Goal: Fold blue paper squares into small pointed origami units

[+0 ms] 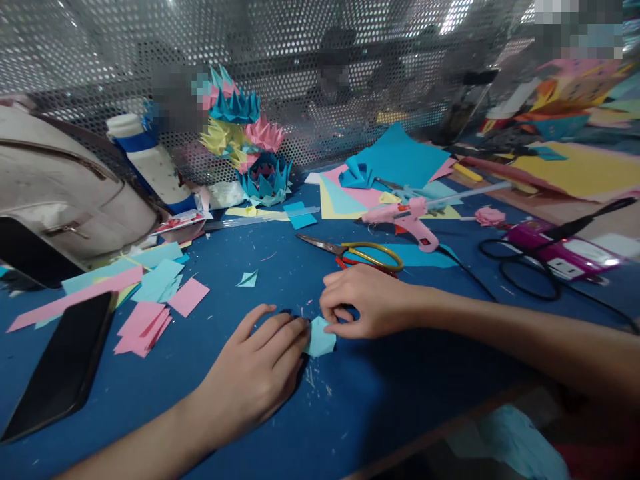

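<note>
A small light-blue piece of paper (321, 339) lies on the blue table between my hands. My left hand (265, 360) rests palm down, its fingers stretched out and the tips on the paper's left edge. From the right, the thumb and bent fingers of my right hand (367, 303) pinch the paper's edge. A small folded light-blue piece (247, 279) sits just beyond my left hand. Scissors (345, 251) with yellow and red handles lie behind my right hand, and a pink glue gun (407, 220) is past them.
Pink paper squares (143, 327), light-blue squares (160, 280) and a black phone (63, 367) are on the left. A bottle (150, 160) and a white bag (65, 173) stand behind. Folded paper flowers (265, 173) lean at the mesh partition (300, 40). A purple power strip (565, 250) with cable lies right.
</note>
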Motion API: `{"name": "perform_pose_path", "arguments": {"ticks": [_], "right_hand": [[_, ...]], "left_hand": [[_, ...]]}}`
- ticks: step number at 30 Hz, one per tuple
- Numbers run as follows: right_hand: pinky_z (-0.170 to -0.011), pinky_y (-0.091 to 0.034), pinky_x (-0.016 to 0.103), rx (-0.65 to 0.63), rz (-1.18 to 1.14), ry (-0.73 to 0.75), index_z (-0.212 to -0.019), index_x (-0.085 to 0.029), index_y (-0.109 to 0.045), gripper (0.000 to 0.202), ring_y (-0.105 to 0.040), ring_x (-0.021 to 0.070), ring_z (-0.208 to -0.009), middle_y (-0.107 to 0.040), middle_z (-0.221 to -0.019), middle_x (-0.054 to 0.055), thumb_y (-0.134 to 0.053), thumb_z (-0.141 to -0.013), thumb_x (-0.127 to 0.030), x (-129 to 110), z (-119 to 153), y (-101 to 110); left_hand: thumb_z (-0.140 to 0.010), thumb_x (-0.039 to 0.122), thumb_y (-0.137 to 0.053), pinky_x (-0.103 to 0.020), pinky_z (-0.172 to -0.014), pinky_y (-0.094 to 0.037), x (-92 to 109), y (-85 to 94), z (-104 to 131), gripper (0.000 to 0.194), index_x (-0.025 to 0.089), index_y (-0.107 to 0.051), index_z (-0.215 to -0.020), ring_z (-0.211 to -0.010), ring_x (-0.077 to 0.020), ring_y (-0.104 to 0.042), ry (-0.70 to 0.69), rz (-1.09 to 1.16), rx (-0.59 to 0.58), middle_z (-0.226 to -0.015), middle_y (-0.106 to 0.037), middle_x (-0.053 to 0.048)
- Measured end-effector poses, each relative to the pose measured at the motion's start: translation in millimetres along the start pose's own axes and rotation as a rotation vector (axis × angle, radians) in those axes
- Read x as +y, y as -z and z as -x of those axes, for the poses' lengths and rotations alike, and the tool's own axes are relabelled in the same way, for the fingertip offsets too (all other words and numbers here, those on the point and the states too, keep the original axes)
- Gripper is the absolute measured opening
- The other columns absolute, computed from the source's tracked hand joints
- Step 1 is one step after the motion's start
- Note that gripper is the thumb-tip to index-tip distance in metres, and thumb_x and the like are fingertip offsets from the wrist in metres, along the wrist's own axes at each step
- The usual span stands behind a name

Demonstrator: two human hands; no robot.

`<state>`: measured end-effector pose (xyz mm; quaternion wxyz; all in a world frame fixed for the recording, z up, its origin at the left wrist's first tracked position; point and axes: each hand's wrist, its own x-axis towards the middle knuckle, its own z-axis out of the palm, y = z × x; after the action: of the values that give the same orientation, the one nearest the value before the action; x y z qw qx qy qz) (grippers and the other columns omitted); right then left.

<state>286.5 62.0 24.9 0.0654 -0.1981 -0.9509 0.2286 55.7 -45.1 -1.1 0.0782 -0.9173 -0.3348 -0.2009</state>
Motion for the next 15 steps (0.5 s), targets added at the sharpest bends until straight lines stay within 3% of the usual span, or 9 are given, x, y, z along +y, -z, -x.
{"name": "perform_pose_path", "arguments": {"ticks": [4, 8, 15], "right_hand": [[-0.063, -0.031, 0.025, 0.024, -0.031, -0.025, -0.078, -0.018, -0.062, 0.01, -0.054, 0.0134, -0.072, -0.062, -0.068, -0.002, -0.066, -0.086, -0.023, 1.1, -1.7, 1.4], [-0.066, -0.034, 0.025, 0.008, -0.057, -0.077, -0.081, -0.017, -0.065, 0.012, -0.055, 0.0129, -0.074, -0.064, -0.074, -0.001, -0.061, -0.09, -0.024, 3.9, -2.6, 5.5], [-0.062, -0.036, 0.022, -0.098, -0.22, -0.072, -0.074, -0.017, -0.073, 0.013, -0.055, 0.0102, -0.065, -0.062, -0.066, -0.001, -0.066, -0.084, -0.02, 2.1, -0.7, 7.4]], "left_hand": [[-0.103, 0.015, -0.043, -0.045, -0.114, -0.027, -1.2, -0.3, -0.4, 0.03, 0.012, -0.062, -0.127, -0.116, -0.0235, -0.059, -0.024, 0.056, -0.039, -0.127, -0.068, -0.006], [-0.105, 0.019, -0.04, -0.045, -0.116, -0.021, -3.4, 1.5, -2.1, 0.035, 0.012, -0.056, -0.136, -0.119, -0.0239, -0.057, -0.031, 0.091, -0.096, -0.13, -0.066, -0.007], [-0.107, 0.043, -0.038, -0.046, -0.122, -0.007, -5.8, 5.3, -3.1, 0.046, 0.014, -0.052, -0.141, -0.124, -0.0247, -0.055, -0.08, 0.09, -0.144, -0.132, -0.064, -0.008]]}}
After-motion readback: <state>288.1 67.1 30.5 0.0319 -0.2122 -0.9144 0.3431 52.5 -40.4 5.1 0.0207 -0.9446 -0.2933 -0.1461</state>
